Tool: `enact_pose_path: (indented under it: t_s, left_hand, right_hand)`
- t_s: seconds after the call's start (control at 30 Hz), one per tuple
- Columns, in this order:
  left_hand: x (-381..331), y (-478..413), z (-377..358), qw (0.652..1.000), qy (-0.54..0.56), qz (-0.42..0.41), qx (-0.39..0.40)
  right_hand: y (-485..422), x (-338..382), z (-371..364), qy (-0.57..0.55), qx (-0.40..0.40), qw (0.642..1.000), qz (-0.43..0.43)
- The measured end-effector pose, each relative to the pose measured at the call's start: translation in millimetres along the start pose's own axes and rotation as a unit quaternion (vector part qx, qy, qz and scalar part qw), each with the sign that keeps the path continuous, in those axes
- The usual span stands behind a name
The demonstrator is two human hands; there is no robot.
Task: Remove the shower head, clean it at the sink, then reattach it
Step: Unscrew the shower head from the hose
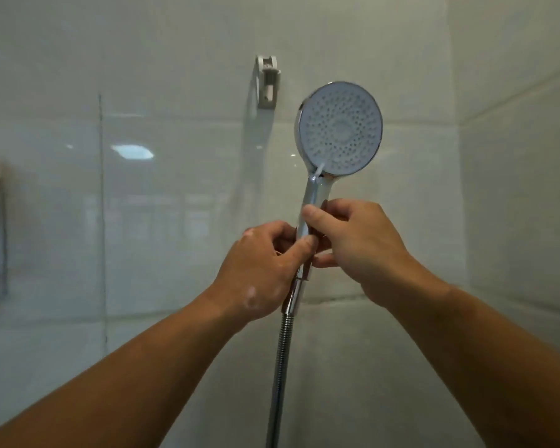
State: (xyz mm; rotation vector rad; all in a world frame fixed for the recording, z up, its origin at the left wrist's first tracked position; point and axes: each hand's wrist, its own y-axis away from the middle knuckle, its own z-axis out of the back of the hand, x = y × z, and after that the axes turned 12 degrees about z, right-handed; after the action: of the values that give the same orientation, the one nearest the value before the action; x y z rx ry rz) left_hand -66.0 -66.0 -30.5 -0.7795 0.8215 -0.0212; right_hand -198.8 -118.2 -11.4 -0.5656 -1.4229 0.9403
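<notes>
You hold the round chrome shower head with the pale blue-white nozzle face (339,128) upright in front of the grey tiled wall (175,76), face toward you. Your right hand (359,250) comes in from the lower right with the forearm raised, fingers and thumb pinching the chrome handle midway. Your left hand (265,270) reaches up from the lower left, fingers curled around the handle's lower end just above the ribbed metal hose (280,367). The hose hangs straight down between your forearms. The white wall bracket (267,80) stands up and to the left, apart from the head.
</notes>
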Motion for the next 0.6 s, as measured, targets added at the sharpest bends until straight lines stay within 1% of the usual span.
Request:
enact_pose_path:
  t_s: [0.1,0.27,0.37,0.53,0.6]
  left_hand:
    - [37,41,-19,0.998,-0.009,0.054,0.03]
    - [96,106,-49,0.988,-0.013,0.131,0.085]
    - [124,150,-65,0.976,0.005,0.185,0.112]
    - [165,222,-93,0.946,0.046,0.276,0.162]
    - [182,251,-99,0.921,0.077,0.32,0.208]
  right_hand:
    - [53,-35,-11,-0.035,0.002,0.998,-0.059]
    - [137,-81,-24,-0.042,0.033,0.988,-0.144]
    - [186,-102,-30,-0.049,0.043,0.978,-0.197]
    - [270,-139,-39,-0.084,0.001,0.952,-0.296]
    - [305,-153,-41,-0.111,-0.036,0.933,-0.339]
